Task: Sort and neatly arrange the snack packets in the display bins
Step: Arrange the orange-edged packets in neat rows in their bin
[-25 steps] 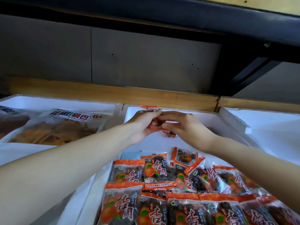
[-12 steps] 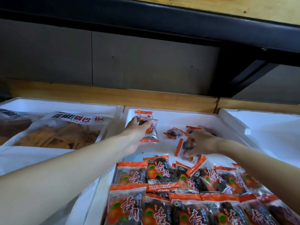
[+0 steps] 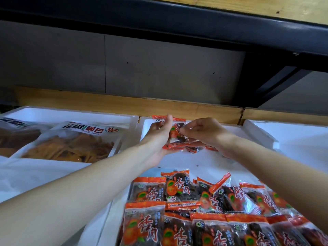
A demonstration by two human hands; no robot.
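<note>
Palm of left hand (image 3: pixel 158 137) cups small upright stack of orange packets (image 3: pixel 176 137) at far edge of middle bin (image 3: pixel 186 161). Right hand (image 3: pixel 205 134) pinches front packet. Loose packets (image 3: pixel 193 149) lie beneath right hand. Overlapping rows (image 3: pixel 204 228) fill near end. Seemingly midway: strays to gather, rows to square. Crisp bags (image 3: pixel 74 141) occupy left bin (image 3: pixel 71 112).

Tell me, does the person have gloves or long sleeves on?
No. The left hand and the right hand wear no gloves, and no ring, watch or bracelet shows. No sleeve is in view either: everything is bare right to the picture's edge.
</note>
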